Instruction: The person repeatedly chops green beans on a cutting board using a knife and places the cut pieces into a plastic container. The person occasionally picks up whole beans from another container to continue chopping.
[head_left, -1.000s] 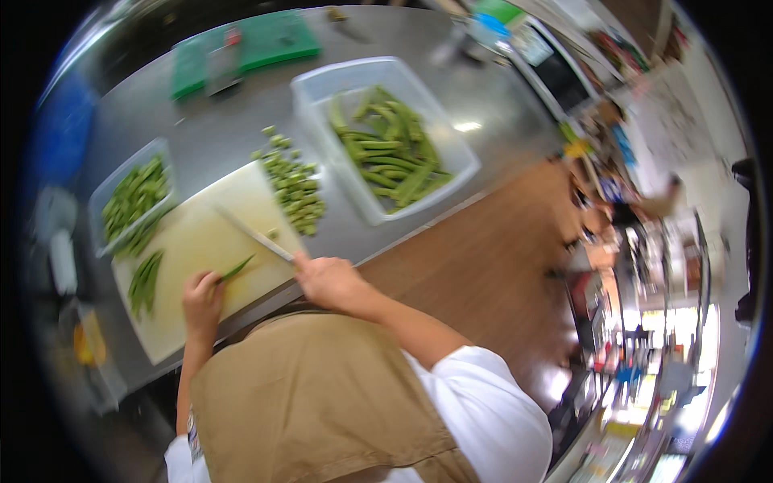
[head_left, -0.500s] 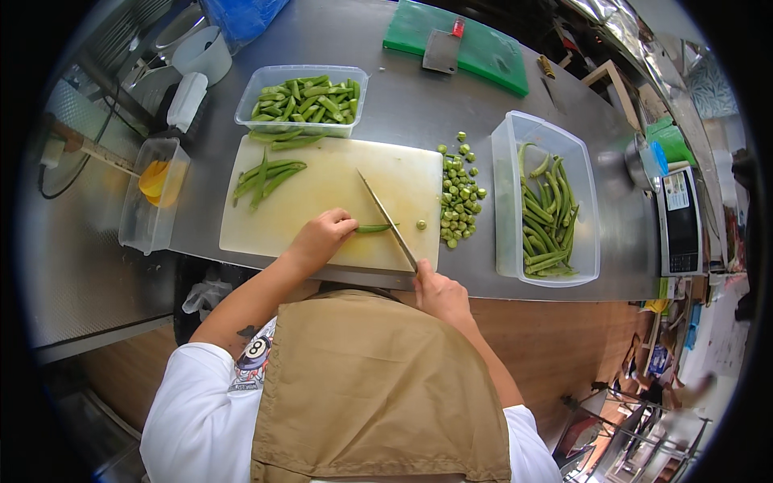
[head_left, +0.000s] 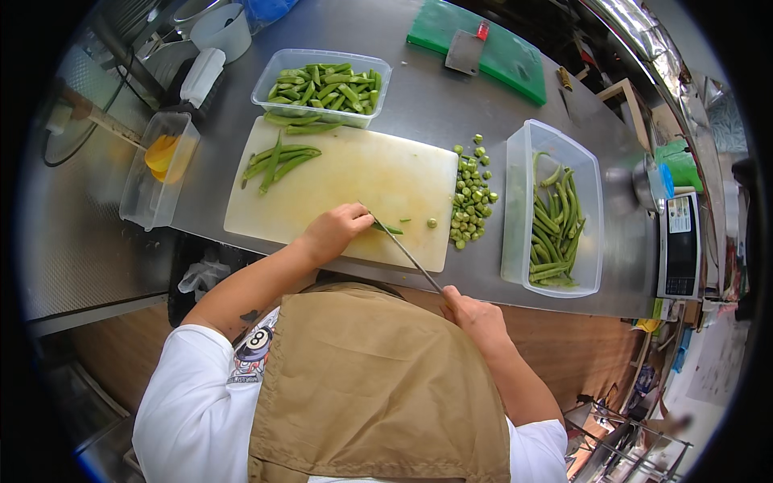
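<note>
My left hand (head_left: 341, 229) is closed on a green okra pod (head_left: 389, 229) near the front of a white cutting board (head_left: 366, 173). In my right hand (head_left: 477, 315) is the handle of a long knife (head_left: 412, 258), at the board's front edge. The blade slants up to the left over the pod, its tip close to my left fingertips. A small green sliver (head_left: 405, 220) and one cut okra cap (head_left: 432, 223) lie to the right of the pod. Several whole okra pods (head_left: 278, 161) rest on the board's left side.
Cut okra caps (head_left: 472, 197) are piled beside the board. A clear tub (head_left: 515, 213) of whole okra stands right, another tub (head_left: 266, 103) of cut okra behind. A green board (head_left: 503, 60) with a cleaver (head_left: 465, 53) lies far back. A clear container (head_left: 149, 211) stands left.
The knife has pulled back toward me, its tip now near my left fingertips instead of far past the pod. A green sliver now lies apart on the board. The whole view has shifted slightly.
</note>
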The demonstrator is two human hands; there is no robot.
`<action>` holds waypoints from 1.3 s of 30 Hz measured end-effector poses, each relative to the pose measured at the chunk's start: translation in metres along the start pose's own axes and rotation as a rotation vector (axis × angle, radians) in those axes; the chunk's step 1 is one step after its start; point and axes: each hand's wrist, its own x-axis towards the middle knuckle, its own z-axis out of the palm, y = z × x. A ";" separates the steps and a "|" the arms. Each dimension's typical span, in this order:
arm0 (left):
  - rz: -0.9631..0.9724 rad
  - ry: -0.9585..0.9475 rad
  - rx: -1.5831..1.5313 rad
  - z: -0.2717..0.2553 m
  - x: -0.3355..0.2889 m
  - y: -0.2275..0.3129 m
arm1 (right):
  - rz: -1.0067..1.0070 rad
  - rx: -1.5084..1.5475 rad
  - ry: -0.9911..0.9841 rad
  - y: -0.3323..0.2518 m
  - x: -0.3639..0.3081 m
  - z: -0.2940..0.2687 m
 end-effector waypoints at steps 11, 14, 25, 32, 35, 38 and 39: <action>-0.161 0.022 0.019 -0.005 0.003 0.001 | 0.113 0.196 0.058 -0.003 0.041 0.004; -0.049 0.149 0.025 -0.002 0.011 -0.001 | 0.194 0.388 0.154 0.004 0.025 -0.008; -0.159 0.331 -0.053 -0.039 0.107 -0.036 | 0.292 0.632 0.188 0.003 0.013 0.009; -0.548 -0.041 0.191 -0.123 0.102 -0.085 | 0.245 0.621 -0.026 0.012 0.019 0.039; -0.511 -0.092 0.348 -0.099 0.054 -0.100 | 0.299 0.643 0.077 0.027 0.020 0.036; -0.386 0.062 0.456 -0.069 0.045 -0.120 | 0.347 0.583 0.188 0.035 0.024 0.030; -0.356 0.103 0.489 -0.061 0.046 -0.125 | 0.370 0.579 0.202 0.036 0.026 0.027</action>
